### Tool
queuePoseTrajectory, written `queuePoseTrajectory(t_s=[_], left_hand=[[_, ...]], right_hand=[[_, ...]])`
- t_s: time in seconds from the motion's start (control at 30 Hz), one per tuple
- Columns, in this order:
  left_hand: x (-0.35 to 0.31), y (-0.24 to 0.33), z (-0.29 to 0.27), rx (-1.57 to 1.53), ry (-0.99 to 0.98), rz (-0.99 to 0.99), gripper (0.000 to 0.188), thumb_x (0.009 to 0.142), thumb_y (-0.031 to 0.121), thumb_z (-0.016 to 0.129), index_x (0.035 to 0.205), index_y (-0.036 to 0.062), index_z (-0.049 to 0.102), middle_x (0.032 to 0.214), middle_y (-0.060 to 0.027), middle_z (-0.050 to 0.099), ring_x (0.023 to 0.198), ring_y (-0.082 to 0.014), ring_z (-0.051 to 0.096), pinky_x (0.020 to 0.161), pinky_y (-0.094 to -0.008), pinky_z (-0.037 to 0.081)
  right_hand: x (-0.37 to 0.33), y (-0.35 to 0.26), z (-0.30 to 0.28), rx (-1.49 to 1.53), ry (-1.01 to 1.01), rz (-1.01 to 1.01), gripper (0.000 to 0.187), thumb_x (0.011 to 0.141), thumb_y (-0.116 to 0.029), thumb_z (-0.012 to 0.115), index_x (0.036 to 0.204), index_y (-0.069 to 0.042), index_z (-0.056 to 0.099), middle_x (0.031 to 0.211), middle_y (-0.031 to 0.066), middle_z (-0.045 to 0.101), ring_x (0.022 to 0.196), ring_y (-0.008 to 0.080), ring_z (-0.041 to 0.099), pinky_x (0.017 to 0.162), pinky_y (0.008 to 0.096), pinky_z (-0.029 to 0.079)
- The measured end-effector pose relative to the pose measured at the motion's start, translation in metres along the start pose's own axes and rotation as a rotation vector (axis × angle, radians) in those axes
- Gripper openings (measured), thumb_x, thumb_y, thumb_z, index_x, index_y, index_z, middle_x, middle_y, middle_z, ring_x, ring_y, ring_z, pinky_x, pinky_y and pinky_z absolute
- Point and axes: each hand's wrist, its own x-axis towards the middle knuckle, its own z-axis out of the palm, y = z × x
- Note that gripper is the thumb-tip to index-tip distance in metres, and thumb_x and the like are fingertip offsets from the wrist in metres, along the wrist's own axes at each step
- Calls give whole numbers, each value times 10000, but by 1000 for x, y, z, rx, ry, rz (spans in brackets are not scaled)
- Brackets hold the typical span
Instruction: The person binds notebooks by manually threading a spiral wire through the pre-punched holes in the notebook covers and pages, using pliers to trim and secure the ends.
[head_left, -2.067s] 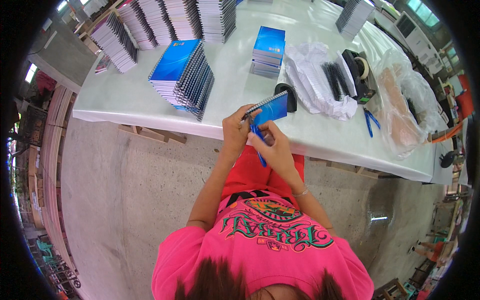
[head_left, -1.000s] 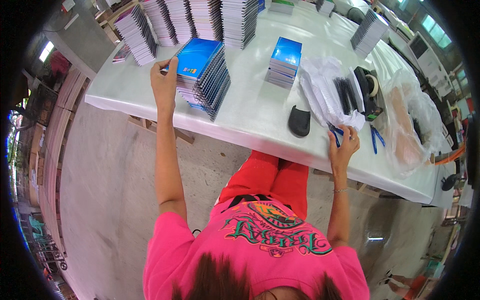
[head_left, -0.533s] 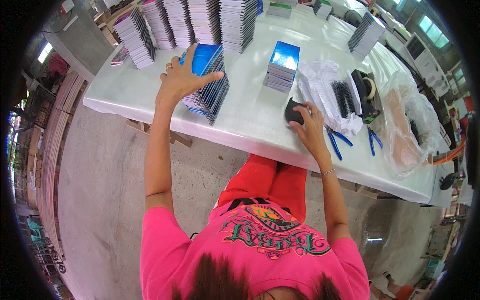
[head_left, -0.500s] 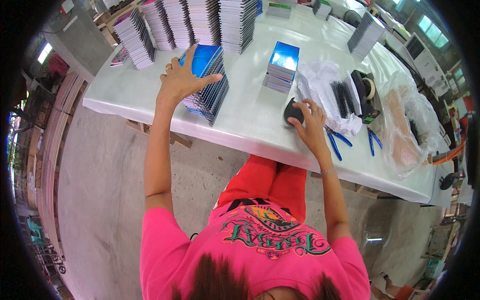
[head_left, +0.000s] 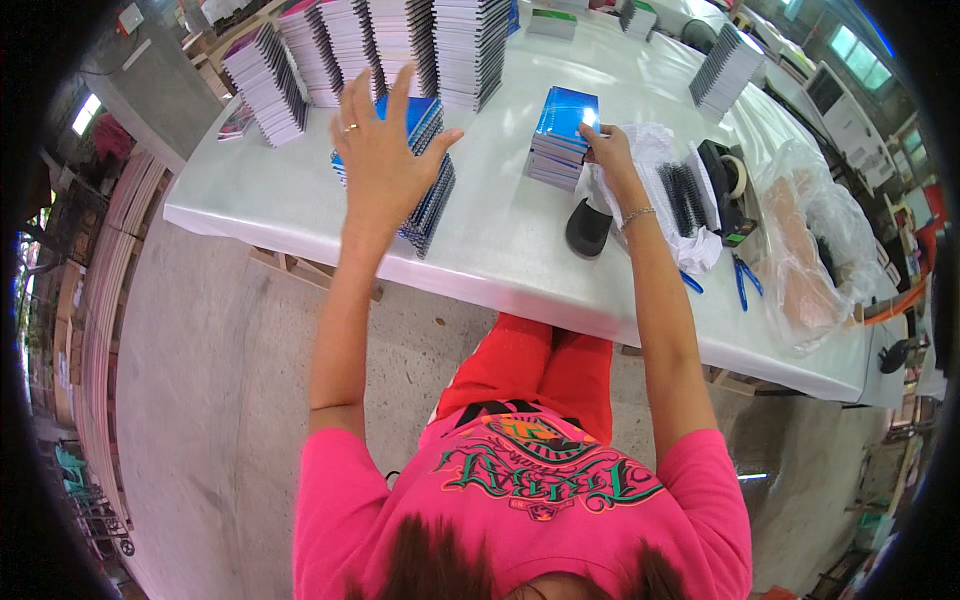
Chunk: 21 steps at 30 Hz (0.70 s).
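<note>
My left hand (head_left: pixel 385 165) is open with its fingers spread, over a stack of blue-covered spiral notebooks (head_left: pixel 432 185) and hiding much of it. My right hand (head_left: pixel 612 160) has its thumb and fingers closed on the right edge of the top blue-covered booklet (head_left: pixel 568 108). That booklet lies on a short stack of others (head_left: pixel 552 168), on which no coils show. Just below my right wrist, a black rounded object (head_left: pixel 588 230) sits on the table.
Tall stacks of spiral notebooks (head_left: pixel 468 50) line the back of the white table (head_left: pixel 500 240). To the right are black binding coils (head_left: pixel 683 200) on crumpled white paper, a tape dispenser (head_left: pixel 728 190), blue-handled pliers (head_left: pixel 742 282) and a clear plastic bag (head_left: pixel 815 240).
My right hand has let go of the black object and moved up to the blue booklet stack. My left hand has shifted slightly right, fingers raised over the spiral notebooks.
</note>
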Motion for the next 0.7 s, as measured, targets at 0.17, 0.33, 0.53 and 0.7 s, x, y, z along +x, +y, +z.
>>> queuePoseTrajectory(t_s=[0.17, 0.33, 0.53, 0.7], left_hand=[[-6, 49, 28, -694, -129, -106, 564, 865, 234, 730, 1371, 122, 506, 1321, -214, 487, 1216, -315, 501, 1023, -411, 414], [-39, 71, 68, -1178, -347, -527, 467, 944, 203, 627, 1331, 1, 463, 1205, -173, 562, 1057, -222, 583, 879, -324, 494], [-52, 65, 55, -1087, -537, -421, 288, 964, 116, 531, 1231, 15, 490, 1102, -129, 612, 948, -155, 592, 805, -312, 493], [-69, 64, 37, -422, -478, 38, 276, 919, 43, 504, 1189, 99, 527, 1038, -90, 610, 948, -264, 602, 979, -464, 373]], right_hand=[[-10, -3, -24, 74, 80, -59, 370, 854, -155, 723, 1111, 45, 548, 902, 125, 665, 745, 184, 657, 655, 307, 524], [-109, -39, 4, 238, -274, -119, 331, 881, -146, 703, 1130, 11, 551, 992, 91, 636, 874, 151, 621, 754, 298, 511], [-98, -16, -52, -169, -190, -243, 289, 953, -284, 612, 1130, -57, 582, 1012, 88, 635, 910, 196, 614, 762, 332, 507], [-34, 36, -131, -1163, 396, -108, 408, 830, -246, 689, 1165, -55, 557, 1167, 250, 570, 1110, 436, 550, 886, 510, 476]])
